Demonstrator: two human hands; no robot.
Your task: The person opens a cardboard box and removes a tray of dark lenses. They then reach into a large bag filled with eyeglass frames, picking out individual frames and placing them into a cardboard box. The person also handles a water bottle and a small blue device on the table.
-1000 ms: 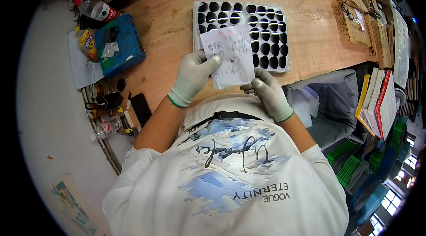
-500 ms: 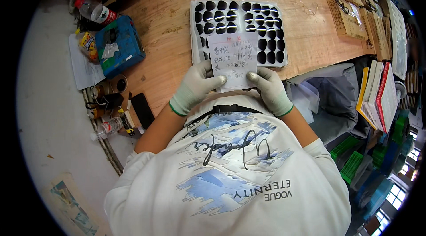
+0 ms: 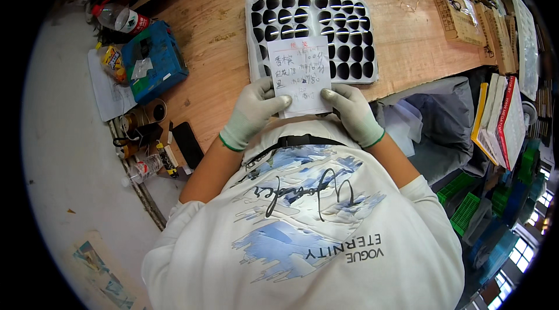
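Observation:
A handwritten paper slip [image 3: 301, 85] is held up between both hands, over the front part of a white tray [image 3: 315, 24]. My left hand [image 3: 255, 106], in a pale glove with a green cuff, pinches the slip's lower left edge with the thumb on top. At the lower right edge, my right hand [image 3: 349, 109], gloved the same way, grips it too. Rows of dark sunglass lenses [image 3: 357, 53] fill the tray, and the slip hides some of them.
On the left of the wooden table [image 3: 215, 77] stand a blue box [image 3: 154, 62], a red-capped bottle [image 3: 122, 17], a snack bag [image 3: 113, 64] and a black phone [image 3: 187, 145]. Cardboard boxes [image 3: 457, 18] line the right side. Grey cloth [image 3: 445, 117] hangs below the table's right edge.
The slip has moved slightly left and stays in both hands. My right thumb has shifted a little left and up with it. The tray is in about the same place.

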